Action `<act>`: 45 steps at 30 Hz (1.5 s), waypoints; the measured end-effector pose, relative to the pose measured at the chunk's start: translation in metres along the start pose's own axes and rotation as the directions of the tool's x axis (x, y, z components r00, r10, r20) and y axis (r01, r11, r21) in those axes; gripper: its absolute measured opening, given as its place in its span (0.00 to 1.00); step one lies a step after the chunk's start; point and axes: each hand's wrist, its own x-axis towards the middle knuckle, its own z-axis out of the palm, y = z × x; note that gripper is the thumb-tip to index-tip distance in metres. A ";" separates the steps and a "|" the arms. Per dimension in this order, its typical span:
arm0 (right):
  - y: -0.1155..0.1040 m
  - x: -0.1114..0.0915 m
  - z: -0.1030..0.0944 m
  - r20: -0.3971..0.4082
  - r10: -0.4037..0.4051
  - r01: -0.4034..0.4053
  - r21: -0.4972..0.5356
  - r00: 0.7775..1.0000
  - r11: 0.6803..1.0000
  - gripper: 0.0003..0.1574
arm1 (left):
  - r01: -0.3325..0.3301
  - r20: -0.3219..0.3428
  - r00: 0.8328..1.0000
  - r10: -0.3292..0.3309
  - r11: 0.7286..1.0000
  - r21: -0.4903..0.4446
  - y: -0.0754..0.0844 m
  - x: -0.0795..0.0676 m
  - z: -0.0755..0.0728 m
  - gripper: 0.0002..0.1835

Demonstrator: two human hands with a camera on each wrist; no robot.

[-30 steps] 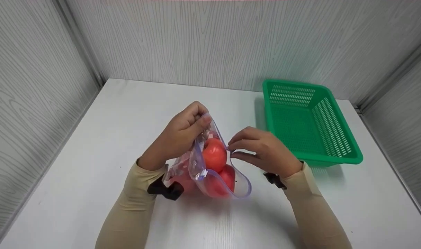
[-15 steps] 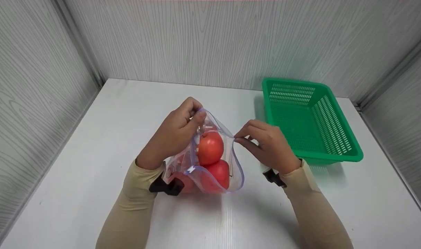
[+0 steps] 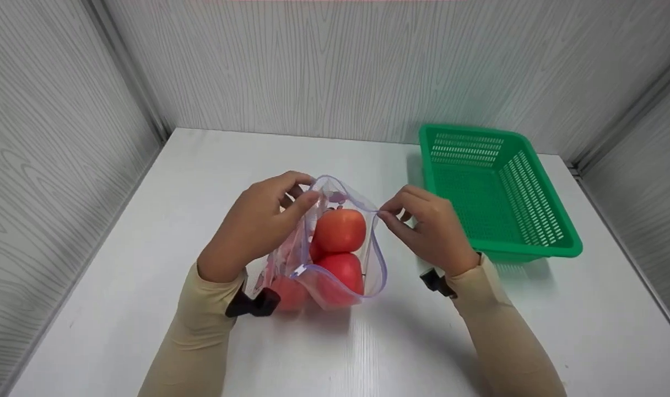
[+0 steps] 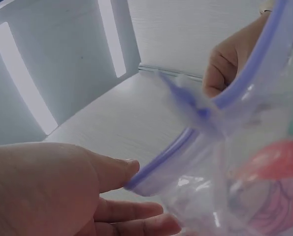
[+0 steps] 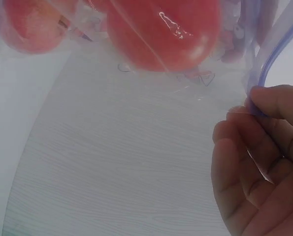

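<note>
A clear zip bag (image 3: 372, 264) with a purple zip rim and a white slider (image 3: 299, 271) stands with its mouth spread wide. Inside are several red apples (image 3: 340, 231), two of them plain through the opening. My right hand (image 3: 431, 229) pinches the rim's right side between thumb and fingertips; the right wrist view shows the thumb (image 5: 274, 101) on the purple strip. At the left rim, my left hand (image 3: 260, 220) has its thumb and fingers loosely spread, a gap showing between them. Its thumb tip (image 4: 129, 169) lies right at the purple rim in the left wrist view.
A green plastic basket (image 3: 571, 242) with slotted sides stands at the back right of the white table (image 3: 147, 237). Wood-grain panels (image 3: 313, 66) enclose the table at the back and both sides. Each wrist carries a small black camera mount (image 3: 252, 303).
My right hand has taken hold of the rim and drawn it right and away, widening the mouth. My left hand has loosened its grip and shifted slightly left.
</note>
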 end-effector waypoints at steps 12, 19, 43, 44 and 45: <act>0.001 0.000 -0.003 0.016 0.048 -0.048 -0.035 0.999 0.998 0.02 | -0.114 0.318 0.947 0.038 0.968 0.223 0.007 -0.042 -0.012 0.18; 0.003 -0.003 -0.006 -0.004 0.068 -0.068 -0.011 0.998 0.998 0.05 | -0.195 0.320 0.941 0.109 0.948 0.253 0.009 -0.036 -0.010 0.09; 0.008 -0.009 -0.052 -0.276 0.142 -0.089 0.195 0.951 0.977 0.10 | -0.188 -0.120 0.975 0.185 0.982 -0.011 -0.016 -0.014 -0.032 0.06; 0.009 -0.011 -0.058 -0.251 0.170 -0.126 0.182 0.953 0.975 0.11 | -0.157 -0.158 0.974 0.159 0.987 0.024 -0.018 -0.011 -0.030 0.07; 0.012 -0.013 -0.062 -0.230 0.195 -0.160 0.163 0.953 0.974 0.12 | -0.128 -0.189 0.972 0.138 0.990 0.067 -0.020 -0.008 -0.027 0.08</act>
